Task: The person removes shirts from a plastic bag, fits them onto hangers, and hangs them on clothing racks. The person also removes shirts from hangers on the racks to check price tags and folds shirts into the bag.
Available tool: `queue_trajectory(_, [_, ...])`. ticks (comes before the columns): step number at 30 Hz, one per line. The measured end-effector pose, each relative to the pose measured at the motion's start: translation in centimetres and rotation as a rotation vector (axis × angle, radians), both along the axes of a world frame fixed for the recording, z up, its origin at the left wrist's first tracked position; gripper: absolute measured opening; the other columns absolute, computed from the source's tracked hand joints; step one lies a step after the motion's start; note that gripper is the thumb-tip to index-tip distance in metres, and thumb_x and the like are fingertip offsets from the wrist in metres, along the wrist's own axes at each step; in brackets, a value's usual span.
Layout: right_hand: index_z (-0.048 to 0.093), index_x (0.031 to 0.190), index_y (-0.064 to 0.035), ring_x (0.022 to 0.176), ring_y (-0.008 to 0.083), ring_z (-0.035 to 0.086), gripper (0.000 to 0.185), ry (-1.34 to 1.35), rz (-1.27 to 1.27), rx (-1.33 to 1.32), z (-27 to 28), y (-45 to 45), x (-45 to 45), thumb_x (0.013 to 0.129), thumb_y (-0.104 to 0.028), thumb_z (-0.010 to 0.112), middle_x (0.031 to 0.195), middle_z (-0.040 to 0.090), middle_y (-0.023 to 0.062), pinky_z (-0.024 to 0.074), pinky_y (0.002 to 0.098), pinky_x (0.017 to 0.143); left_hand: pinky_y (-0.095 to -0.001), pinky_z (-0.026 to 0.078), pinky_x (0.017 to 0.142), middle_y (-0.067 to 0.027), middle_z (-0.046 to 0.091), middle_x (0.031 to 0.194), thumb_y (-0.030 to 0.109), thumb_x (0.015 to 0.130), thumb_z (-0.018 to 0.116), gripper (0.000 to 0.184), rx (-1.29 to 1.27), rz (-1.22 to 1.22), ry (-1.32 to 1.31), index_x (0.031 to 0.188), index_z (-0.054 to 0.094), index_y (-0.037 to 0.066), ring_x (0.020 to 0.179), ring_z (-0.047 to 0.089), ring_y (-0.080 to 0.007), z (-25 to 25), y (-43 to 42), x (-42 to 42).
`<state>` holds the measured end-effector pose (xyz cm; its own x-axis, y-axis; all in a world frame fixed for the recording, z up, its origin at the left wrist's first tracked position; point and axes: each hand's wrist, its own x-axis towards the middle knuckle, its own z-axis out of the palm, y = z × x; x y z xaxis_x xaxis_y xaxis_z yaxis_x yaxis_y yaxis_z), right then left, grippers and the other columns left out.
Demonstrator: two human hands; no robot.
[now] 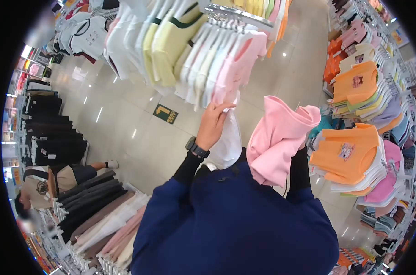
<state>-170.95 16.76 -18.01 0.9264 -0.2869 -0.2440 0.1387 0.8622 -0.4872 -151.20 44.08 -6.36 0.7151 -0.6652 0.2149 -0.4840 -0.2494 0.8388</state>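
Note:
My left hand (pixel 211 123), with a dark watch on the wrist, is at the lower hem of a pink shirt (pixel 237 62) on the hanging rack. Its fingers are closed on the hem. White material (pixel 228 144) hangs just beside and below this hand. A bundled pink garment (pixel 279 142) lies over my right hand (pixel 302 146). Only a sliver of that hand shows at the garment's right edge, and its fingers are hidden.
White, yellow and pale shirts (pixel 171 43) hang from a metal rack (pixel 240 16) ahead. Orange shirts (pixel 347 149) hang at the right. Folded black clothes (pixel 52 146) and hanging trousers (pixel 93 201) are at the left, with a person (pixel 40 185) beside them. A green sign (pixel 165 113) marks the tiled floor.

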Motion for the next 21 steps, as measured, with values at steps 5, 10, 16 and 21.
queue_trajectory(5, [0.060,0.109,-0.0038,0.090,0.0238,0.062,0.039,-0.031,0.033,-0.002,1.2,7.5,5.3,0.075,-0.011,0.077,0.100,0.064,0.0090,0.0521,0.0392,0.078,-0.0247,0.041,0.068,0.0023,0.054,0.079,0.010,0.097,0.050,0.018,-0.352,0.188,0.635,0.104,0.065,0.002,0.070,0.047,-0.0079,-2.0,7.2,4.8])
queue_trajectory(10, [0.062,0.104,-0.0042,0.082,0.0225,0.063,0.033,-0.053,0.107,0.035,0.3,15.0,11.8,0.075,-0.011,0.077,0.093,0.065,0.0077,0.0525,0.0375,0.072,-0.0253,0.037,0.064,0.0037,0.050,0.077,0.020,0.100,0.044,0.024,-0.386,0.387,0.661,0.098,0.060,0.002,0.070,0.043,-0.0071,-4.5,11.5,11.3])
queue_trajectory(16, [0.065,0.097,-0.0048,0.074,0.0209,0.064,0.027,-0.074,0.276,0.013,-2.0,23.6,21.5,0.074,-0.010,0.077,0.085,0.066,0.0063,0.0531,0.0354,0.065,-0.0448,0.040,0.060,-0.0253,0.053,0.075,0.023,0.102,0.036,0.028,-0.072,0.375,0.056,0.092,0.047,-0.001,0.068,0.052,-0.0451,-0.7,15.7,18.0])
queue_trajectory(21, [0.064,0.081,-0.0059,0.060,0.0192,0.061,0.015,-0.125,0.393,-0.717,7.1,29.4,33.0,0.074,-0.014,0.075,0.069,0.063,0.0061,0.0482,0.0332,0.053,-0.0421,0.039,0.057,-0.0248,0.051,0.073,0.020,0.098,0.042,0.024,0.036,0.226,0.105,0.091,0.047,-0.002,0.063,0.047,-0.0414,-0.6,21.9,26.2])
